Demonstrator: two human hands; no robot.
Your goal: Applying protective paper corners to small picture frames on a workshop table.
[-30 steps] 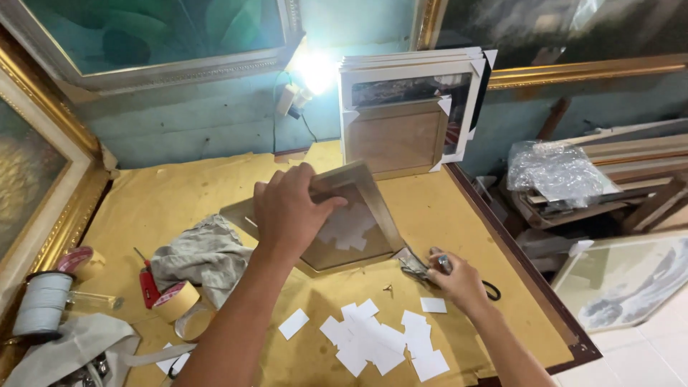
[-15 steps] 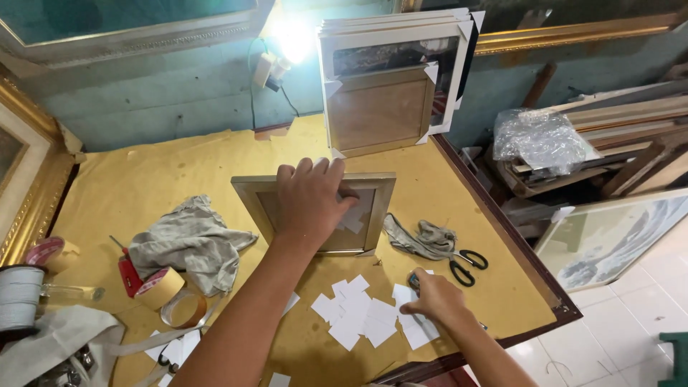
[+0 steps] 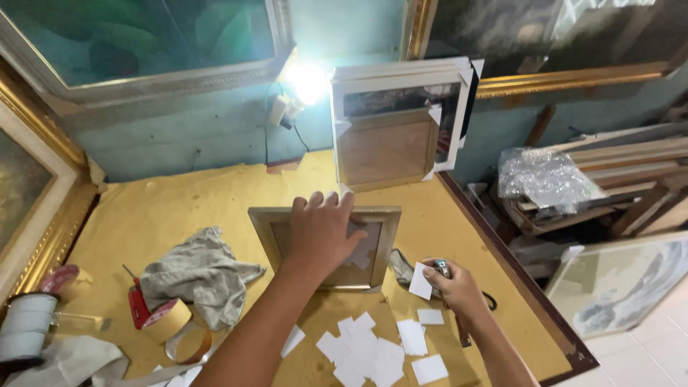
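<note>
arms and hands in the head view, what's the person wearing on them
Both forearms are bare, with no sleeves, gloves or watch in view. The right hand has a silvery ring on one finger; the left hand shows no jewellery.

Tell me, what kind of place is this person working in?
Most likely a picture-framing workshop. Gilt-framed paintings lean around a yellow-covered worktable, a stack of empty frames stands against the wall, and the left hand presses a small frame flat beside tape rolls.

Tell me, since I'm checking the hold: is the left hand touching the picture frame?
Touching. The head view shows the left hand pressed flat on the picture frame, its fingers overlapping the top edge.
</note>
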